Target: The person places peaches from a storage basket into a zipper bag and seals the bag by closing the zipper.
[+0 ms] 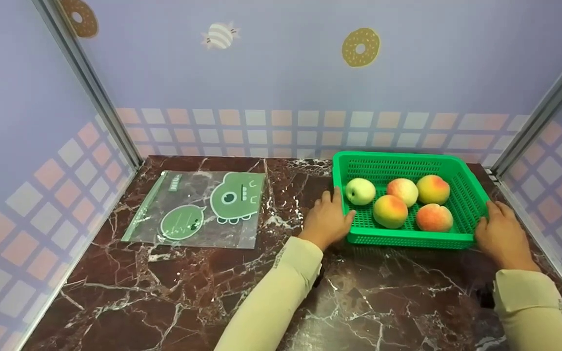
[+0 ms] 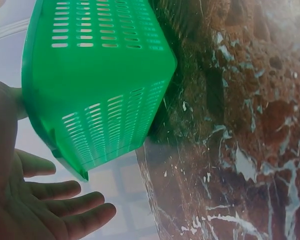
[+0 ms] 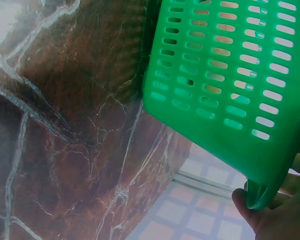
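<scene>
A green plastic basket (image 1: 410,240) with slotted walls sits at the right of the table, holding several peaches, some yellow and red (image 1: 390,211), and a pale green fruit (image 1: 360,191) at its left end. My left hand (image 1: 327,219) is at the basket's left rim, its thumb over the edge. In the left wrist view the other fingers (image 2: 75,205) stretch out loosely outside the basket wall. At the opposite end my right hand (image 1: 505,236) grips the right rim, a fingertip (image 3: 241,202) curled under the lip in the right wrist view.
Flat on the table's left lies a clear zip bag (image 1: 234,234) with green cartoon prints. Patterned panels (image 1: 281,73) stand behind and along both sides of the dark red marbled table (image 1: 164,302).
</scene>
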`<control>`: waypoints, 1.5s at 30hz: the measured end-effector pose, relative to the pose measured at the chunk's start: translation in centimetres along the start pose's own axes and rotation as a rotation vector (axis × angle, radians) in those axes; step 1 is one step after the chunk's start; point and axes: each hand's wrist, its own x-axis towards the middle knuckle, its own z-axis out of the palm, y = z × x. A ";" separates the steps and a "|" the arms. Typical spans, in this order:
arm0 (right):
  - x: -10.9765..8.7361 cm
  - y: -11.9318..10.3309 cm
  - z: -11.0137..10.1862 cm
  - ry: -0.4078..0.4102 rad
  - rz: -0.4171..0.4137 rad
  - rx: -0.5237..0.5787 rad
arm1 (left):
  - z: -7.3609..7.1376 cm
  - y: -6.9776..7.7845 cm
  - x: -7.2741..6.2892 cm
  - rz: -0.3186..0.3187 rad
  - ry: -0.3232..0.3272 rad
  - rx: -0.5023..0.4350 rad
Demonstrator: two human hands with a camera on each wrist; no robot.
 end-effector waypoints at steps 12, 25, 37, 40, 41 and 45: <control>-0.2 0.3 0.3 -0.034 0.021 0.003 | 0.9 0.4 -0.1 0.004 0.034 0.018; -0.1 0.9 0.4 -0.017 0.044 0.090 | 1.2 -0.1 -0.1 0.023 0.011 -0.077; -0.5 1.9 0.6 -0.073 0.146 0.256 | 1.6 -0.1 0.0 -0.016 -0.022 -0.254; -0.5 2.0 0.7 -0.076 0.172 0.270 | 1.8 -0.1 0.0 -0.023 -0.019 -0.279; -0.6 2.0 0.8 -0.076 0.182 0.276 | 1.9 -0.1 0.0 -0.023 -0.019 -0.289; -0.7 2.0 1.1 -0.068 0.208 0.297 | 2.1 -0.3 -0.1 -0.010 -0.016 -0.340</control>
